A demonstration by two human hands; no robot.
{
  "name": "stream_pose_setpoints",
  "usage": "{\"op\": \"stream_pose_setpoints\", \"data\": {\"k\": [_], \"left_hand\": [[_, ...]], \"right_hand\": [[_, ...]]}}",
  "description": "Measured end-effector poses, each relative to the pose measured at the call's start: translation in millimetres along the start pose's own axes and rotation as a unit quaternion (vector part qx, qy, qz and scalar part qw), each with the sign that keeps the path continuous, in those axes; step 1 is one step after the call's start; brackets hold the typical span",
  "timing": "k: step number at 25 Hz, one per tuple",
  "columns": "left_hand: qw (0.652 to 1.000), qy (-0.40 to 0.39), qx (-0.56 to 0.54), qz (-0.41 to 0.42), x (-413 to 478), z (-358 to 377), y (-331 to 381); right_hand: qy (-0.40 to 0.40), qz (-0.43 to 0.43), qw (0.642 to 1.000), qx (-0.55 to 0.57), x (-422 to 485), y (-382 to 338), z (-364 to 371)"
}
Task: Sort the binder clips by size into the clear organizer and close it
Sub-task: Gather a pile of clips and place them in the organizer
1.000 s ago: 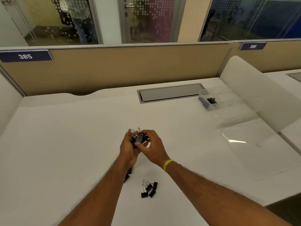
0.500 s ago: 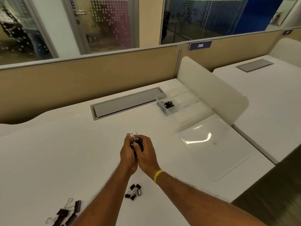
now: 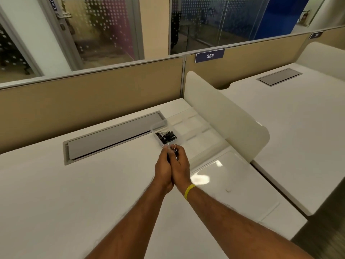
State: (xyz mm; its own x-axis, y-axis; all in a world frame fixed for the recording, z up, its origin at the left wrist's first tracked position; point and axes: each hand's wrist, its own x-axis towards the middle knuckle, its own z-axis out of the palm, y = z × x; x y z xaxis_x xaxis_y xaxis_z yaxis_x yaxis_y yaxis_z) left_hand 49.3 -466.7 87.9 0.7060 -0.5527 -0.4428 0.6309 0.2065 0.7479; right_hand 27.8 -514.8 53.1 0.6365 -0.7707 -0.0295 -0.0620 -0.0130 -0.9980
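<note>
**Clips arriving at the organizer**

Left hand (image 3: 164,169) and right hand (image 3: 180,165) are pressed together, fingers curled round one bunch of binder clips (image 3: 173,148), wire handles poking out on top. The clear organizer (image 3: 196,126) sits just past the fingertips at 12 o'clock, its lid (image 3: 229,176) open toward 4 o'clock. One near cell holds sorted clips (image 3: 166,137).

My judgement: hold low over that cell, confirm the sizes match, then part the fingers slowly so nothing hops next door.

White desk (image 3: 74,193). Grey cable hatch (image 3: 112,137) at 10 o'clock, white divider (image 3: 224,118) at 2, glass offices behind.

An open-plan office: a tan partition (image 3: 93,103) carries a number plate (image 3: 209,56) reading 386, white desks (image 3: 56,193) stand before it, and glass-walled rooms (image 3: 104,28) lie behind it.
</note>
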Motion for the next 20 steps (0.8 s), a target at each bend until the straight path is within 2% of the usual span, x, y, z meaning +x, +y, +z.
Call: {"op": "stream_pose_setpoints", "data": {"k": [6, 15, 20], "left_hand": [[0.999, -0.042, 0.021, -0.019, 75, 56, 26], [0.992, -0.058, 0.062, -0.089, 179, 88, 55], [0.989, -0.018, 0.115, -0.088, 194, 91, 58]], "right_hand": [[0.019, 0.065, 0.997, 0.029, 98, -18, -17], [-0.027, 0.136, 0.990, -0.009, 216, -12, -27], [-0.043, 0.144, 0.986, -0.071, 238, -6, -36]]}}
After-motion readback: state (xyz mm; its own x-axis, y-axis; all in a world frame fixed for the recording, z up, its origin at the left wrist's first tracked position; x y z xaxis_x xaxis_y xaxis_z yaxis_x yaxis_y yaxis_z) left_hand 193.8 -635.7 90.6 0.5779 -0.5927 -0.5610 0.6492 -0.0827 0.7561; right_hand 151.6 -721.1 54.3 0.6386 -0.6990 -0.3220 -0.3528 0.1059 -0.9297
